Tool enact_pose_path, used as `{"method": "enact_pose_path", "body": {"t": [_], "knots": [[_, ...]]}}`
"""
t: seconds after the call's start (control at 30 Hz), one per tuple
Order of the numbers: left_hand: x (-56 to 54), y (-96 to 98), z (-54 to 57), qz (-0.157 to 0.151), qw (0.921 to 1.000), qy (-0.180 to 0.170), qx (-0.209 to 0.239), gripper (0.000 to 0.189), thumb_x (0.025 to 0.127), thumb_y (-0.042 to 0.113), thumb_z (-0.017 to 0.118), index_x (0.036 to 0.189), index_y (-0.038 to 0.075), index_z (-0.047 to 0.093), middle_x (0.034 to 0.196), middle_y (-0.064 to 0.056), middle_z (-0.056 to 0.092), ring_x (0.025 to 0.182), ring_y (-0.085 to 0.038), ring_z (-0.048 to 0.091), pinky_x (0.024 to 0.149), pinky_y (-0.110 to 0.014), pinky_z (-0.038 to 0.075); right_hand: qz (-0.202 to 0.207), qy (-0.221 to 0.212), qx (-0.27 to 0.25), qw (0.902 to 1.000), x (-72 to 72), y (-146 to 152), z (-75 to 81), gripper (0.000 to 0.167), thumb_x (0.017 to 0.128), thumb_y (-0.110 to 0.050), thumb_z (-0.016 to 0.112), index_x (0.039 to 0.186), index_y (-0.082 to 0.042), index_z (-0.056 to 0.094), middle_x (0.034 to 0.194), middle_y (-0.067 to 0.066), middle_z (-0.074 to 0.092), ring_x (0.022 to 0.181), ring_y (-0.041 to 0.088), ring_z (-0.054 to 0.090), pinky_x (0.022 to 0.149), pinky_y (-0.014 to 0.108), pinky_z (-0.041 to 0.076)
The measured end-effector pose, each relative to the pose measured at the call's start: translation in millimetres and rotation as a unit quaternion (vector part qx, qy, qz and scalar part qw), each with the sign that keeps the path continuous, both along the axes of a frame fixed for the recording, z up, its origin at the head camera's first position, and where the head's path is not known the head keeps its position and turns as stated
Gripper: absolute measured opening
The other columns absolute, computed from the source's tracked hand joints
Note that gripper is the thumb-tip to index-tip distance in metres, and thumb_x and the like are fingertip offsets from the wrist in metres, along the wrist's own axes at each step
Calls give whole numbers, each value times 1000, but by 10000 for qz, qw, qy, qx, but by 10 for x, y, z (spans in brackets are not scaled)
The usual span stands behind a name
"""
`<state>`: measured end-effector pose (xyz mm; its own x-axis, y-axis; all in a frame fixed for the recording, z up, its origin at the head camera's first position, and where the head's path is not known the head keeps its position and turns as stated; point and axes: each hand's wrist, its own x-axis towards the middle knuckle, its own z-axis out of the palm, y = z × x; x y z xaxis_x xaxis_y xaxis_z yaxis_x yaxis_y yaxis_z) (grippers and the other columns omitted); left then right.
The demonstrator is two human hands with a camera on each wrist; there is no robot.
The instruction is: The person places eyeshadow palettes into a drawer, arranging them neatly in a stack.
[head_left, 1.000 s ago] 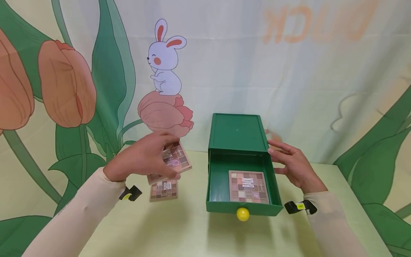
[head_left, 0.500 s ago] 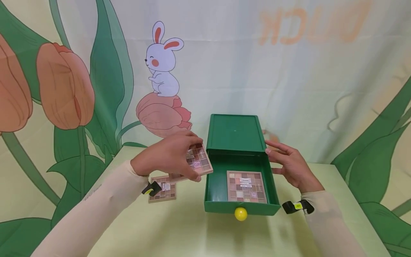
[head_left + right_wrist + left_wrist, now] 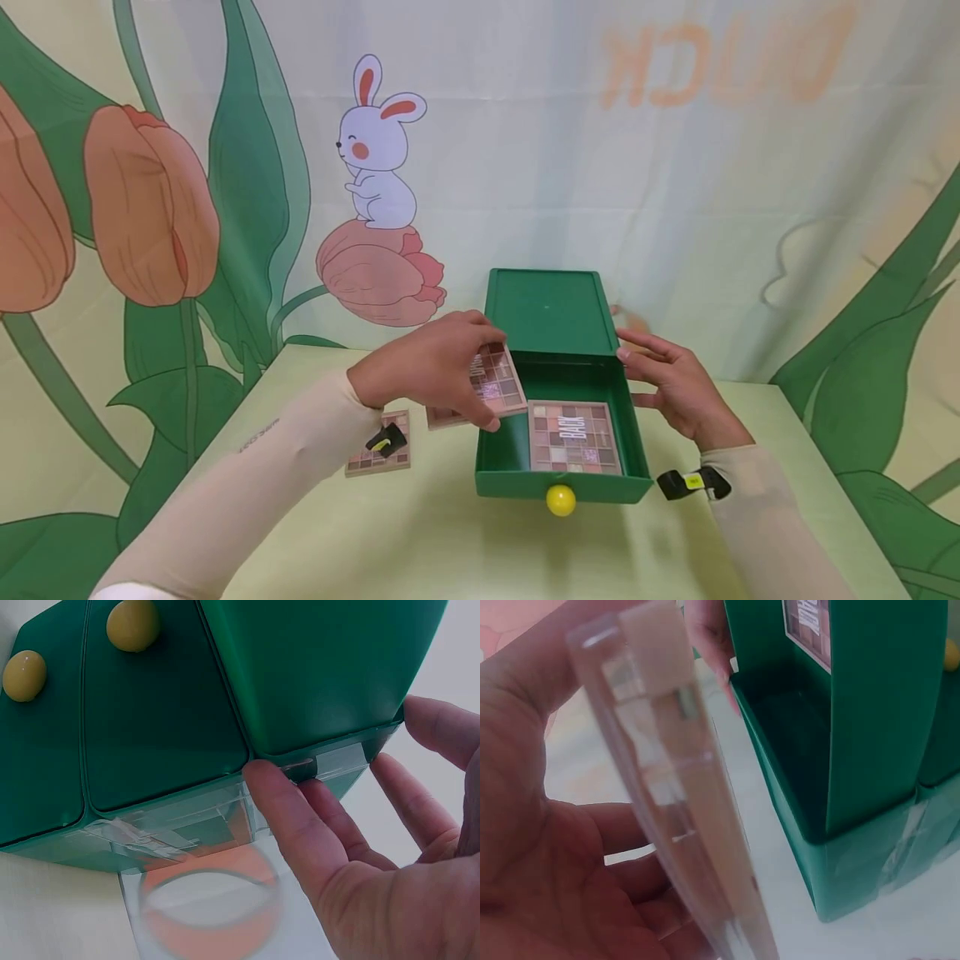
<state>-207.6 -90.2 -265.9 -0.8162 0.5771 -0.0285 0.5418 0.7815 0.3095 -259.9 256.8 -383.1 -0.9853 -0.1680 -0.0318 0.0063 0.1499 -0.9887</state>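
Observation:
Between its thumb and fingers, my left hand holds an eyeshadow palette with a grid of brown and pink squares. The tilted palette overlaps the left edge of a pulled-out green drawer. Inside that drawer, a matching palette marked "BACK" lies at the right. A third palette lies on the table, partly covered by my left wrist. My right hand touches the right side of the green drawer cabinet, its fingers spread. In the left wrist view, the held palette appears edge-on.
A yellow knob sticks out from the open drawer's front. Two closed drawers with yellow knobs show below it in the right wrist view. Clear tape runs along the cabinet's side. A printed curtain hangs behind the table.
My left hand has carried its palette rightward, from above the palette on the table to the drawer's left edge. My right hand has stayed against the cabinet.

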Motion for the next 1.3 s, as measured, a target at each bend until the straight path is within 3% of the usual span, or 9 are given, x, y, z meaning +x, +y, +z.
{"method": "enact_pose_path", "body": {"t": [0.13, 0.47, 0.9, 1.13, 1.3], "knots": [[-16, 90, -17, -95, 10000, 19, 6, 101, 70, 48, 97, 153, 8, 55, 148, -5, 55, 125, -19, 52, 88, -29, 61, -17, -16, 6, 10000, 5, 10, 2, 67, 102, -48, 68, 160, -21, 49, 136, -5, 62, 120, 25, 65, 99, 57, 60], [-82, 245, -86, -361, 9993, 57, 64, 99, 72, 47, 95, 153, 7, 54, 149, -6, 54, 127, -20, 51, 92, -30, 61, -27, 0, 7, 10000, -1, 23, 2, 68, 102, -49, 68, 160, -22, 48, 142, 3, 60, 121, 25, 65, 99, 58, 60], [-131, 478, -182, -682, 9977, -38, 16, 95, 74, 46, 93, 153, 7, 55, 152, -7, 54, 133, -22, 49, 98, -33, 60, -46, -39, -45, 10000, 7, 5, 13, 66, 102, -47, 68, 160, -22, 48, 141, 2, 60, 124, 29, 63, 102, 59, 58], [-150, 602, -291, -874, 9961, -56, -87, 94, 76, 46, 92, 153, 7, 54, 152, -7, 54, 134, -22, 49, 105, -35, 57, -23, -81, -117, 9999, -1, -9, 7, 65, 102, -46, 69, 159, -21, 49, 136, -1, 61, 120, 27, 65, 101, 57, 59], [-159, 701, -393, -1052, 9943, -63, -161, 95, 77, 48, 91, 154, 7, 53, 150, -7, 55, 131, -21, 50, 103, -34, 58, -30, -113, -162, 9998, -7, 4, -12, 66, 101, -47, 70, 159, -21, 50, 137, 0, 62, 119, 23, 67, 101, 58, 59]]}}
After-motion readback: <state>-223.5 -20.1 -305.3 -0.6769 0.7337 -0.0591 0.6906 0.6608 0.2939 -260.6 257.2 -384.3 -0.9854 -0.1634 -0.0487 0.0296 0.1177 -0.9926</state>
